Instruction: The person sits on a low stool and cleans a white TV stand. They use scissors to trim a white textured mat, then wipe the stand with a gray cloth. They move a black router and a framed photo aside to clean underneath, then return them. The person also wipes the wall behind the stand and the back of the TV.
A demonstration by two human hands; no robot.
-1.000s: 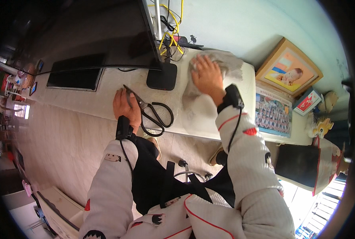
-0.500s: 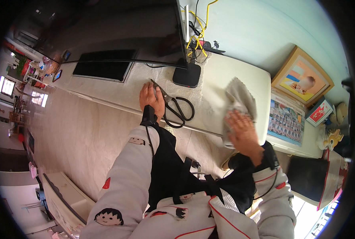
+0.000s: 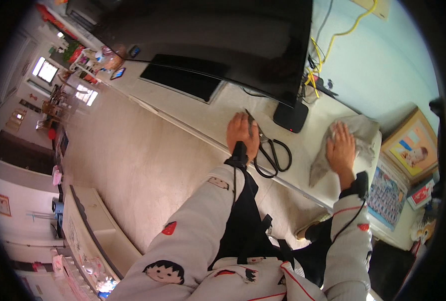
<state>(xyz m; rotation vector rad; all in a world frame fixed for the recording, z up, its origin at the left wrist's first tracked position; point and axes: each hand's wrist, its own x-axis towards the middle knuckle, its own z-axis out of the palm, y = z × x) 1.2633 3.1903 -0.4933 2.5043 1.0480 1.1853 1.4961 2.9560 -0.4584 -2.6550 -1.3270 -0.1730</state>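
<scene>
My left hand [image 3: 242,134] rests near the front edge of the white tabletop [image 3: 193,113]. Its thumb lies across the blades of black-handled scissors [image 3: 268,145], and its fingers are closed along their left side. The scissors' loop handles stick out to the right, by the table edge. Farther right, my right hand [image 3: 341,150] presses flat on a crumpled grey cloth [image 3: 364,134], fingers stretched out. The cloth spreads to both sides of that hand.
A large black screen [image 3: 208,45] stands behind a dark flat panel [image 3: 183,78]. A small black box [image 3: 291,118] with a red light sits behind the scissors, near yellow cables [image 3: 313,78]. A framed photo [image 3: 413,145] and a group picture [image 3: 386,195] are at the right end.
My view has turned, shifting the scene rightward in the picture. My right hand has moved the cloth farther back on the table, and the cloth lies differently. My left hand stays at the scissors.
</scene>
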